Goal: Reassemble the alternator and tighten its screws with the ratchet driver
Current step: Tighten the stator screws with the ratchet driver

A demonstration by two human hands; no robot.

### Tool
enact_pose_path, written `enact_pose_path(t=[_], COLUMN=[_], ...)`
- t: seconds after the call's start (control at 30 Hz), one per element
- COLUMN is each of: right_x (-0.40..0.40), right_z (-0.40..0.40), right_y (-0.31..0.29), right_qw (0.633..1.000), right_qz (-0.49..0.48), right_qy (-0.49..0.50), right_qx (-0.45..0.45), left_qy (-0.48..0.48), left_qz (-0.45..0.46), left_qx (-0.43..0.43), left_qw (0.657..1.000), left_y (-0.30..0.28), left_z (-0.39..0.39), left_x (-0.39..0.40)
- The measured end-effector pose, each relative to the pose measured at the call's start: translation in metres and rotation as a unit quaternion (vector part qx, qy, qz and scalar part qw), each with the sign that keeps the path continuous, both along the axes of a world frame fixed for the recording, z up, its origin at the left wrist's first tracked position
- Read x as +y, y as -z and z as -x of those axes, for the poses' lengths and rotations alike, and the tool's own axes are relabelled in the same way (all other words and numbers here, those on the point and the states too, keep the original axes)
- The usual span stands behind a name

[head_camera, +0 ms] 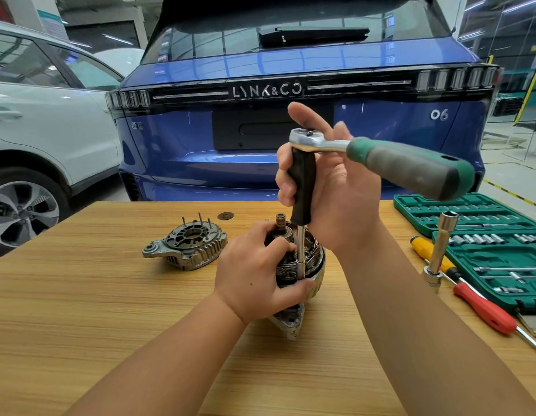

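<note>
The alternator (pixel 302 265) stands near the centre of the wooden table (pixel 110 295), shaft end up, with copper stator windings exposed inside a ribbed grey aluminium housing and a mounting lug pointing toward the near edge. The left hand (pixel 254 277) grasps the housing, fingers curled over its top rim. The right hand (pixel 329 187) grips the black upright extension handle (pixel 302 187) of the ratchet driver (pixel 380 157), whose chrome head sits on top and whose green-and-grey grip projects to the right. The extension shaft descends into the housing beside the windings. The separate end cover (pixel 185 244), grey cast metal with upright studs, lies just left of the alternator. An open green socket case (pixel 485 235) occupies the right edge, with 2 screwdrivers (pixel 470 292) lying beside it.
</note>
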State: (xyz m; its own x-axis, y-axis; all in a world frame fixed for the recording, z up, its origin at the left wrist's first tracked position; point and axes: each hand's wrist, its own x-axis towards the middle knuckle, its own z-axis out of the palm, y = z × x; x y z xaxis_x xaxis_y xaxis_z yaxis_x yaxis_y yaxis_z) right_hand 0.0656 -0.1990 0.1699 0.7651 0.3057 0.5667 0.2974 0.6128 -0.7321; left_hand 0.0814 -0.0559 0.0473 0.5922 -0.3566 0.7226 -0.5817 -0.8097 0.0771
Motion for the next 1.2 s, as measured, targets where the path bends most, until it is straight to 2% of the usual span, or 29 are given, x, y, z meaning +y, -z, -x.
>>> enact_pose_path(t=[0.17,0.27,0.33,0.47,0.5,0.57,0.63,0.7,0.77,0.93,1.07,1.2], right_x=[0.002,0.003,0.001,-0.011,-0.011,-0.006,0.001,0.004,0.003,-0.004,-0.008,-0.006], right_z=[-0.002,-0.003,-0.006,-0.009,-0.01,-0.011,-0.013,-0.014,-0.016,-0.018,-0.019,-0.014], right_y=[0.003,0.004,0.004,0.006,0.008,0.012,0.017,0.018,0.018,0.018,0.019,0.011], right_qw=[0.999,0.984,0.976,0.997,0.996,0.999,0.996,0.987,0.989,0.996,0.993,0.996], right_qz=[0.004,0.051,0.076,0.026,0.009,-0.001,0.018,0.038,0.037,-0.03,-0.032,0.013], right_qy=[0.01,0.168,0.203,-0.038,-0.066,-0.033,0.072,0.119,0.095,-0.055,-0.1,-0.089], right_qx=[0.04,0.025,0.029,0.066,0.062,0.023,-0.046,-0.098,-0.104,-0.068,-0.046,-0.029], left_qy=[0.005,0.004,0.005,0.008,0.009,0.01,0.01,0.008,0.007,0.012,0.015,0.014], left_qz=[-0.001,0.0,-0.002,0.0,0.0,0.001,0.0,0.0,0.002,0.013,0.011,0.008], left_qx=[-0.004,-0.009,-0.01,-0.013,-0.013,-0.015,-0.016,-0.017,-0.018,-0.025,-0.024,-0.017], left_qw=[1.0,1.0,1.0,1.0,1.0,1.0,1.0,1.0,1.0,1.0,1.0,1.0], left_y=[0.0,0.0,0.0,0.001,0.001,0.001,0.0,0.001,0.001,0.003,0.003,0.003], left_z=[-0.002,-0.001,-0.001,-0.001,-0.001,-0.002,-0.002,-0.002,-0.003,-0.003,-0.004,-0.004], left_x=[0.0,-0.001,0.0,0.001,0.001,0.0,0.0,0.0,0.0,0.0,0.0,0.001])
